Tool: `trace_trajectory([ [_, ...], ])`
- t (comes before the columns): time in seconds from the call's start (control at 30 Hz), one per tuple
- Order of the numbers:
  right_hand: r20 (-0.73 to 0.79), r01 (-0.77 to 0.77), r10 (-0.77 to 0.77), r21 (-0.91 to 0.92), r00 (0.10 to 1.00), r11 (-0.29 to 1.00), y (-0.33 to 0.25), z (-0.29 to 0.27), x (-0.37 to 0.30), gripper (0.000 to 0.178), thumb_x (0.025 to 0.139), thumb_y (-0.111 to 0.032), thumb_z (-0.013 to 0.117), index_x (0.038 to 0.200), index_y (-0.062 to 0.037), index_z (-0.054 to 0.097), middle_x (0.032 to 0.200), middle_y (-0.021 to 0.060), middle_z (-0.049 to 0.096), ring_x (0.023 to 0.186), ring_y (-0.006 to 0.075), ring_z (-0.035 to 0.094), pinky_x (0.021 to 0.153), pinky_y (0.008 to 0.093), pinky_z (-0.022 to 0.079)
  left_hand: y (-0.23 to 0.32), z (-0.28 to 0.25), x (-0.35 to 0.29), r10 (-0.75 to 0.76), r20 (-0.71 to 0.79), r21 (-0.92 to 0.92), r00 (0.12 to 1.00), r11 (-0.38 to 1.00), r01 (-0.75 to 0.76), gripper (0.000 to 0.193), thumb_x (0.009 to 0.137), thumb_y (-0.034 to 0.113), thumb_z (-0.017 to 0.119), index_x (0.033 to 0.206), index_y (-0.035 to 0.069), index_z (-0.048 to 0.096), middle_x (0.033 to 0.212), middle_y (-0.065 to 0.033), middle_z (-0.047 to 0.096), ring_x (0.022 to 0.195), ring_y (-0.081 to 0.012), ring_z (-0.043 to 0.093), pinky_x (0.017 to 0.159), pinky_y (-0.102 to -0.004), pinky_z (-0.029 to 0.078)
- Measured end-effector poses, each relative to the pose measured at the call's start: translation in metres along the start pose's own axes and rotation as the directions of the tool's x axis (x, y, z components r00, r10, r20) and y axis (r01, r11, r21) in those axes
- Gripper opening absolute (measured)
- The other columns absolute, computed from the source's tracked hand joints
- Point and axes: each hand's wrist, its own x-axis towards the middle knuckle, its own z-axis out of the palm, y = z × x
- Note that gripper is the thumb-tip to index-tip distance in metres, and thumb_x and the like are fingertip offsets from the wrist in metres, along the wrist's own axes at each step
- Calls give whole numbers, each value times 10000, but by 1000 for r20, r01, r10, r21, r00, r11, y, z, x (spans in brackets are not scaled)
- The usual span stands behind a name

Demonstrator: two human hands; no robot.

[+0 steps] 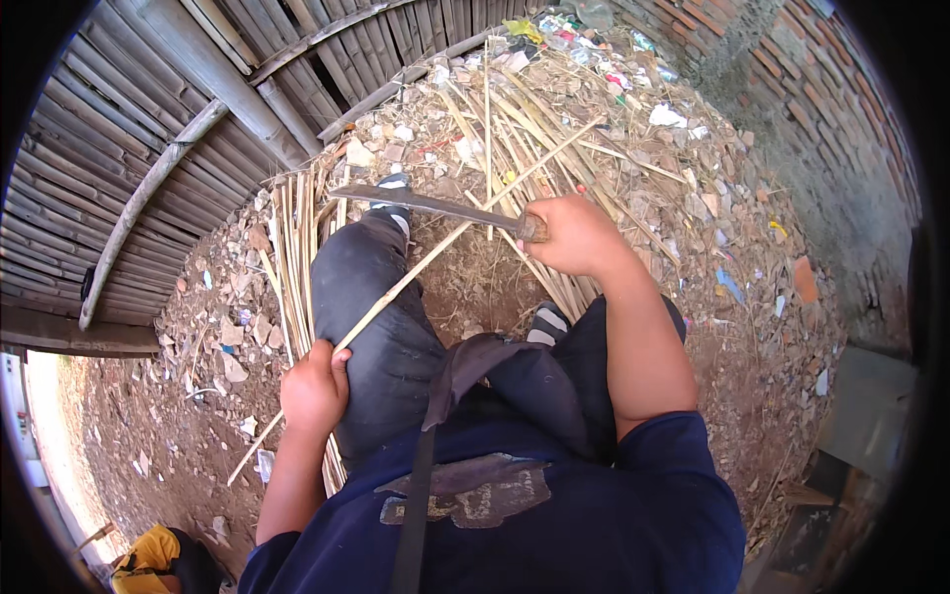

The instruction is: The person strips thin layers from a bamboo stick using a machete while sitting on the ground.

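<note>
My left hand (315, 386) is closed around a long, pale bamboo strip (411, 274), which slants up and to the right across my left thigh. The strip's lower end pokes out below the fist. In my right hand (572, 236) is the wooden handle of a machete (426, 204). Its long dark blade points left, over my left shin, and crosses the strip near the handle. Whether blade and strip touch I cannot tell. A bundle of bamboo strips (290, 257) lies along the outer side of my left leg. More strips (539, 148) are spread on the ground ahead.
Rubble and litter (614, 59) cover the dirt ground, thickest at the far side. A bamboo-slat wall (119, 168) stands at the left, a brick wall (792, 129) at the right. At the lower left is a person in yellow and black (153, 559).
</note>
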Motion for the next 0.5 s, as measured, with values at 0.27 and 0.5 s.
trace_trajectory([
  [0.27, -103, -252, 266, 130, 958, 959, 55, -4, 23, 366, 798, -303, 757, 1067, -55, 733, 1003, 241, 724, 971, 394, 695, 879, 459, 544, 4, -5, 2, 34, -15, 82, 999, 996, -33, 299, 1001, 355, 622, 897, 86, 544, 676, -183, 653, 621, -424, 659, 582, -550, 507],
  [0.5, 75, 53, -63, 129, 995, 990, 30, 1, 11, 352, 826, -334, 810, 996, -43, 711, 892, 188, 716, 853, 345, 678, 901, 415, 521, -2, -2, -1, -8, 15, 31, 1000, 999, 8, 316, 1009, 376, 605, 907, 83, 545, 685, -198, 664, 635, -439, 664, 599, -561, 510],
])
